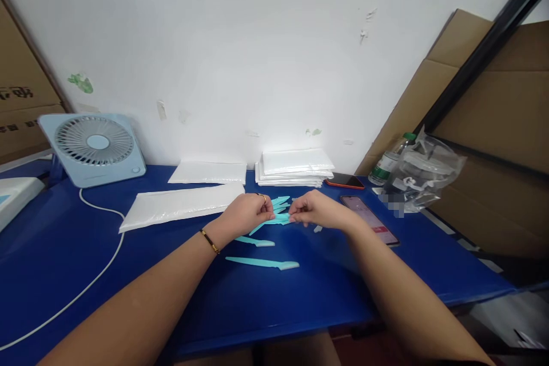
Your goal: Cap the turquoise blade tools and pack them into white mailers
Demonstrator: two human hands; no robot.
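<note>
My left hand (247, 210) and my right hand (313, 209) face each other over the middle of the table, fingers pinched. Between them is a turquoise eyebrow razor (281, 219), one end at each hand's fingertips. Just behind it lie several more turquoise razors (281, 201) in a loose bunch, partly hidden by the fingers. Nearer to me one razor (261, 242) lies partly behind my left wrist. Closest to the front edge another razor (261, 263) lies flat, its pale end pointing right.
White padded mailers (180, 206) lie at left, with a stack of mailers (295, 168) against the wall. A blue fan (98, 142) and its cable (92, 283) occupy the left. Phones (371, 220), a bottle (385, 167) and a bagged cup (418, 174) stand or lie right on the blue table (326, 297).
</note>
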